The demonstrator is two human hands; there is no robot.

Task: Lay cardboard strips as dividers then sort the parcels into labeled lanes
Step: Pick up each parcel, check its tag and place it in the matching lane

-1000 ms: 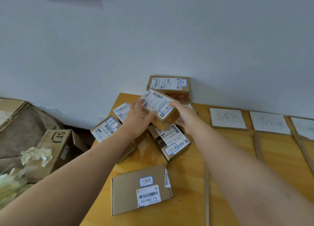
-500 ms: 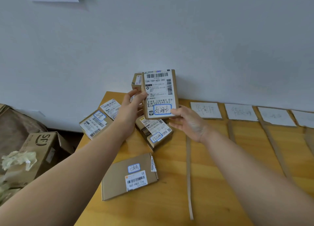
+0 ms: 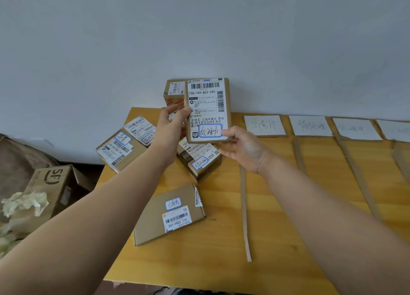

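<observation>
Raised off the pile since a second ago, the parcel is being held upright over the desk; left hand is gripping its 9 o'clock edge, right hand pinching its 5 o'clock corner. Crumpled paper is lying against the SF carton at 8 o'clock.

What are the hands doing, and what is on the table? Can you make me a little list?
held: a parcel, upright, label facing the camera
left hand: grips the parcel's left edge
right hand: pinches its bottom right corner
waiting: a pile of parcels at the left of the table, and a flat box nearer
dividers: cardboard strips lying to the right
signs: white cards along the wall
</observation>
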